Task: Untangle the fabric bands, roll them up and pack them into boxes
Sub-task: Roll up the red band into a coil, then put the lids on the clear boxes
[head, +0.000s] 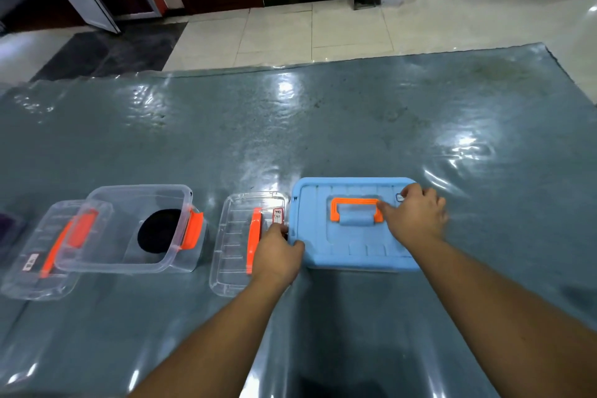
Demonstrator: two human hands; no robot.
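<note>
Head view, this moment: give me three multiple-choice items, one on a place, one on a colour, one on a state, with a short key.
1. Where does the dark roll of fabric lie?
A. inside the open clear box
B. on the blue lid
C. on the floor

2. What colour is the handle on the blue lid?
A. green
B. orange
C. white

3. What is the left hand doing?
A. hanging idle off the table
B. holding a fabric band
C. gripping the left edge of the blue lid

Key: 1 A, the roll shows through the box's clear walls. 2 B, the handle is orange against the blue. 3 C, its fingers curl over the lid's left edge, while the right hand rests on top by the handle.
</note>
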